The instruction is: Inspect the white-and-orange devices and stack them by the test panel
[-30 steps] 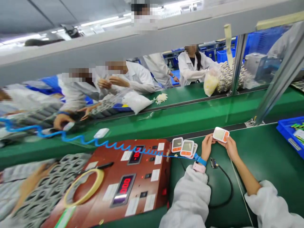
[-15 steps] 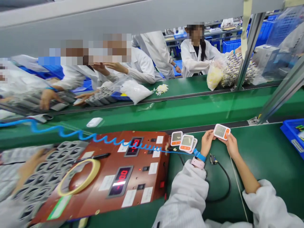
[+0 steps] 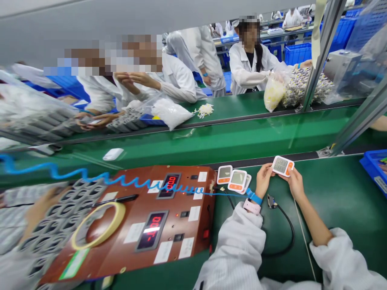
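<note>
Both my hands hold a small white device with an orange corner and a lit display (image 3: 282, 166) above the green bench. My left hand (image 3: 263, 179) grips its left edge, my right hand (image 3: 295, 184) its right edge from below. A blue wrist strap (image 3: 255, 198) with a coiled blue cord (image 3: 127, 183) sits on my left wrist. Just left of my left hand lie three more white and orange devices (image 3: 234, 179). A black cable with a connector (image 3: 273, 203) lies under my wrists.
A red-brown tester box with red digit displays (image 3: 157, 217) and a roll of yellow tape (image 3: 98, 225) stand at left. Trays of parts (image 3: 45, 225) lie far left. A blue bin (image 3: 375, 169) sits right. Several people in white coats work across the conveyor (image 3: 211, 141).
The view has tilted down and levelled a little. The held device has stayed between my hands, its display now showing digits. People across the belt have shifted their arms.
</note>
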The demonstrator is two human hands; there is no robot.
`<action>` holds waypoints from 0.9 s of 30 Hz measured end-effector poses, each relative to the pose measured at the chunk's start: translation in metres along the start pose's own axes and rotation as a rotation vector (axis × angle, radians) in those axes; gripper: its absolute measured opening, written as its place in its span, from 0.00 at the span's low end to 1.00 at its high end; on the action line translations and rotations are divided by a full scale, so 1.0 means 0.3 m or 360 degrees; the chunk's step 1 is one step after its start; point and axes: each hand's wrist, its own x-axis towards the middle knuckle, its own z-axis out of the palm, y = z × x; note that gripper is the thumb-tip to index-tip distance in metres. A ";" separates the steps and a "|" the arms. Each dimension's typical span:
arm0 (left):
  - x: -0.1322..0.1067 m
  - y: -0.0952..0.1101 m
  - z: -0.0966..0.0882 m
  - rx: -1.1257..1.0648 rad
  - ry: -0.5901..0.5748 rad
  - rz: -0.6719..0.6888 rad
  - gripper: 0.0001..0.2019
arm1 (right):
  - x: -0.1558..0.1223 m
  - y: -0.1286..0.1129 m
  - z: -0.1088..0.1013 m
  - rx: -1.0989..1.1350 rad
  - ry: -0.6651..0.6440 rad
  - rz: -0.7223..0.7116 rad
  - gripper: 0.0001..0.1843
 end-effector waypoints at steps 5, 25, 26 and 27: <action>0.001 0.009 -0.001 0.0041 0.0004 -0.0010 0.19 | -0.002 -0.003 0.014 -0.0030 -0.0001 0.0013 0.20; 0.016 -0.041 -0.019 0.0255 -0.0086 0.0073 0.22 | -0.128 -0.460 -0.352 -0.0514 0.1083 -0.0719 0.32; 0.014 -0.035 -0.016 0.0246 -0.0081 0.0071 0.22 | -0.133 -0.494 -0.399 -0.0598 0.1172 -0.0784 0.33; 0.012 -0.030 -0.013 0.0236 -0.0076 0.0066 0.21 | -0.137 -0.523 -0.445 -0.0675 0.1287 -0.0810 0.34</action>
